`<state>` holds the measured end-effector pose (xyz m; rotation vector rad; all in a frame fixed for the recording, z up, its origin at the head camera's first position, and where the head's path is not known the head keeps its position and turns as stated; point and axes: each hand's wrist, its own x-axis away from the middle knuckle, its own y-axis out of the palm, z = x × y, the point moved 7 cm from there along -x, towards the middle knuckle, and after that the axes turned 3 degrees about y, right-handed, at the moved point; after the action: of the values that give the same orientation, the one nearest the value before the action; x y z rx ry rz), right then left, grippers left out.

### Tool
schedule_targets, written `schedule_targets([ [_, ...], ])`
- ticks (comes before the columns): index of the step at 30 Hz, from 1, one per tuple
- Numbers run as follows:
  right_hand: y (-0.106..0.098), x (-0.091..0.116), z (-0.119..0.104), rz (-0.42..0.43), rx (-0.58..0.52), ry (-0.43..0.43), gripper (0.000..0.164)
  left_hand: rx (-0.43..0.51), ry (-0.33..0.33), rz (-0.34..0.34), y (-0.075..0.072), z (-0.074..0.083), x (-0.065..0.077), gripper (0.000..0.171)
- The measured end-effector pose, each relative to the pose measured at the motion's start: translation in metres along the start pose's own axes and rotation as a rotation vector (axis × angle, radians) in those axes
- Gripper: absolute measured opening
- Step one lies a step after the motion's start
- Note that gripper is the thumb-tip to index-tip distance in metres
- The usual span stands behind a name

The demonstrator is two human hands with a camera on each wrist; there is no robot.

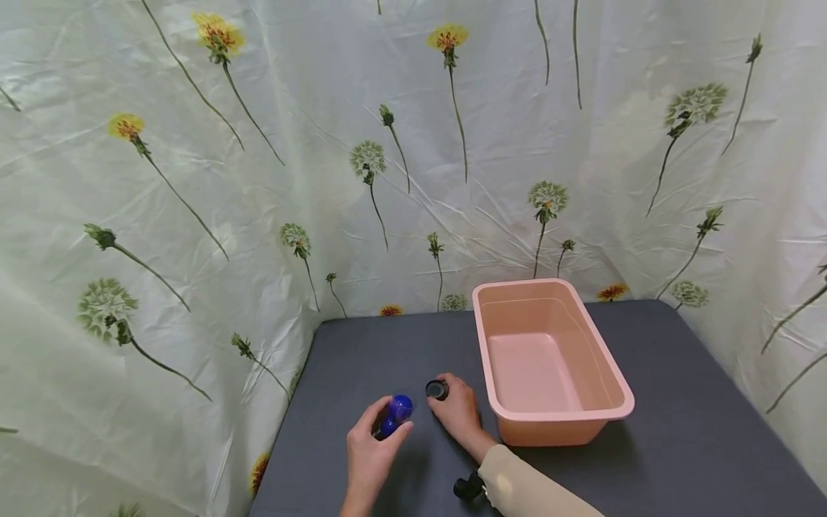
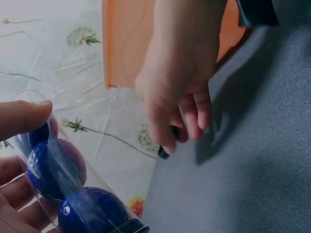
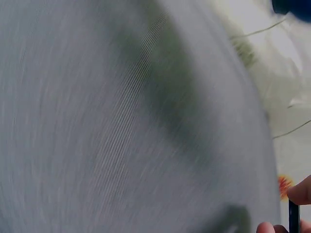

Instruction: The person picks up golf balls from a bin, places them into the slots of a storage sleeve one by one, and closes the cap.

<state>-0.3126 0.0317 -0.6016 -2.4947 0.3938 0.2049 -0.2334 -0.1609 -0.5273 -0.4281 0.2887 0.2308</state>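
My left hand holds a clear tube with dark blue balls stacked inside, thumb on one side and fingers on the other. The balls look dimpled, like golf balls. At the tube's lower end in the left wrist view is a black end piece; its other end shows a bare, clear rim. A little to the right, my right hand pinches a round black cap between thumb and fingers. Cap and tube are apart, above the grey table. The right wrist view catches only the fingertips and the cap's dark edge.
A pink plastic tub stands on the grey table, just right of my right hand. Behind and to the sides hangs a pale curtain printed with dandelions. A black device sits at my right wrist.
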Motion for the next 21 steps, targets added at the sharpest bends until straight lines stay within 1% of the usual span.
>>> schedule_targets([
  [3,-0.003,0.004,-0.008,-0.035,-0.069,0.038,0.040,-0.005,0.000,0.011,-0.001,0.000,-0.001,0.053],
  [7,-0.007,0.007,-0.019,-0.083,-0.121,0.056,0.040,-0.008,0.010,0.016,-0.002,0.000,-0.002,0.053],
  [12,-0.012,0.011,-0.032,-0.165,-0.219,0.057,0.041,-0.004,0.011,0.024,-0.006,-0.001,-0.003,0.053],
  [17,-0.020,0.015,-0.048,-0.266,-0.374,0.058,0.042,-0.015,0.022,0.034,-0.009,-0.001,-0.006,0.052],
  [21,-0.028,0.019,-0.061,-0.325,-0.462,0.051,0.043,-0.013,0.032,0.036,-0.011,0.000,-0.009,0.051],
])
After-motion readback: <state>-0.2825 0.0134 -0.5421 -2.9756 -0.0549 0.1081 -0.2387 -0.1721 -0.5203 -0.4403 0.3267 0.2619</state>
